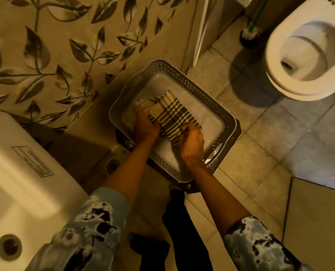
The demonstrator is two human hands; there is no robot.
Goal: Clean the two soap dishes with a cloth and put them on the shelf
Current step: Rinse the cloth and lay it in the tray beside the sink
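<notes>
Below, both hands' fingers (pixel 141 112) clenched on striped woven cloth (pixel 172 118) inside perforated plastic basin (pixel 182 75).

1. The perforated basket (pixel 184 79) walls hemmed in the striped cloth (pixel 174 116) on every side; access lay open from above.
2. The toilet (pixel 307 53) stood well apart, bare floor tiles (pixel 260 145) between.
3. The patterned wall (pixel 51 61) rose just beside the basket's left.

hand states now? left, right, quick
Left hand: closed on the edge of the black-and-cream checked cloth in the basin.
Right hand: closed on the same cloth's near end.
</notes>
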